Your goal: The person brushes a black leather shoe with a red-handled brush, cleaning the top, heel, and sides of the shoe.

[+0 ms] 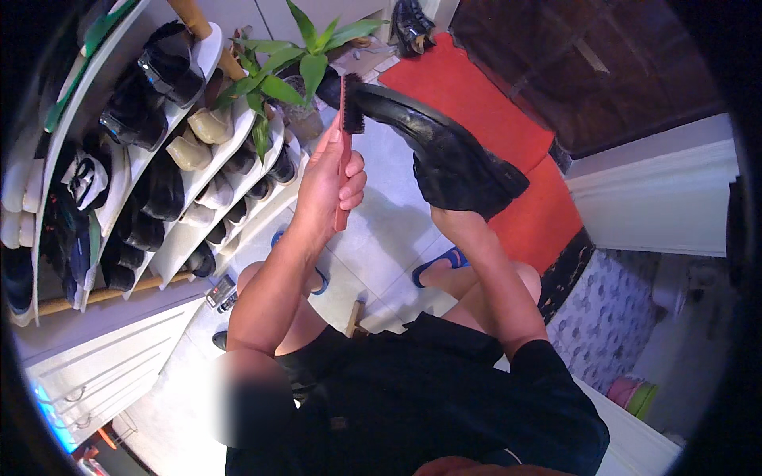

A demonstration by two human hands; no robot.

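Observation:
My left hand (332,176) is closed around the handle of a shoe brush (344,151) with a reddish handle and dark bristles. The bristles face right and appear to meet the toe end of a black leather shoe (444,143). My right hand (460,224) supports that shoe from its opening; the fingers are hidden inside or behind it. The shoe is held in the air, tilted, with its toe toward the upper left and its heel toward the right.
To the left stands a white shoe rack (171,258) with several rows of shoes. A potted plant (278,71) leans out beside it. A red mat (492,95) lies on the tiled floor by a dark door (603,63). Black shoes (411,30) sit beyond the mat.

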